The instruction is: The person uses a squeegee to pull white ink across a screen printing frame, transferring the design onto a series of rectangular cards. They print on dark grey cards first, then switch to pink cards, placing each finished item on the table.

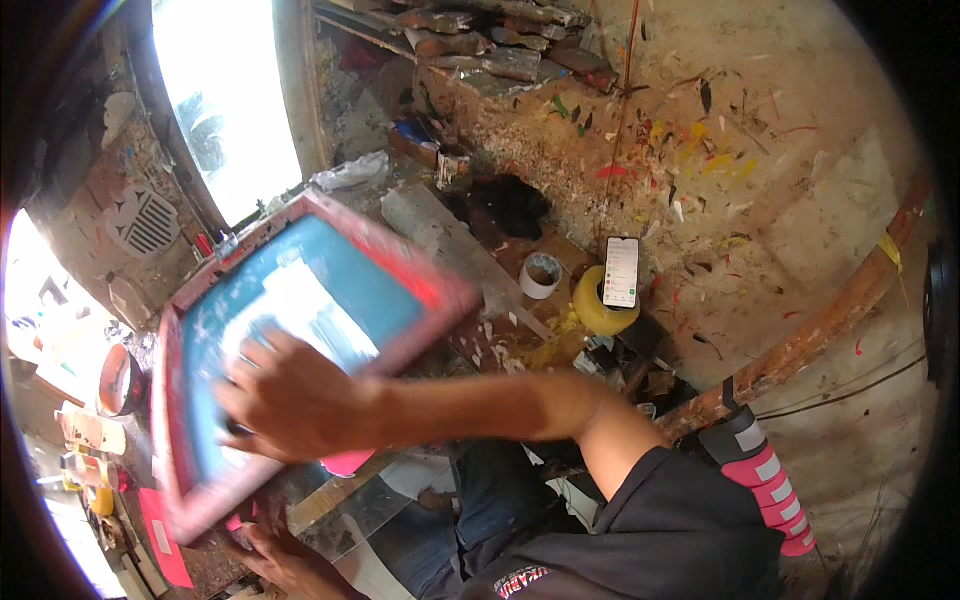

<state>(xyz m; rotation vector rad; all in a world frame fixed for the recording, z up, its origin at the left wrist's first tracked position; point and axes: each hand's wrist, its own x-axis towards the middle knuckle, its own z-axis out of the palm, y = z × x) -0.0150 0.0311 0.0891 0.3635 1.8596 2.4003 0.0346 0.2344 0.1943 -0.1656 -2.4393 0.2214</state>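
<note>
A red-framed printing screen [420, 285] with blue mesh [350, 285] lies tilted and blurred in front of me. My right hand [295, 400] reaches across from the right and presses on the mesh, its fingers curled over a small dark tool [234, 427] that is mostly hidden. My left hand [285, 562] lies low under the frame's near corner, fingers spread flat on the work surface. A pink piece [350, 463] shows just under my right wrist.
A phone [621, 271] stands on a yellow tape roll [597, 310], beside a white tape roll [541, 275]. A bright window [225, 100] is at the upper left. There is a paint-splattered wall [760, 180] at the right, a red bowl [118, 380] at the left, and a pink-and-grey striped object [768, 485].
</note>
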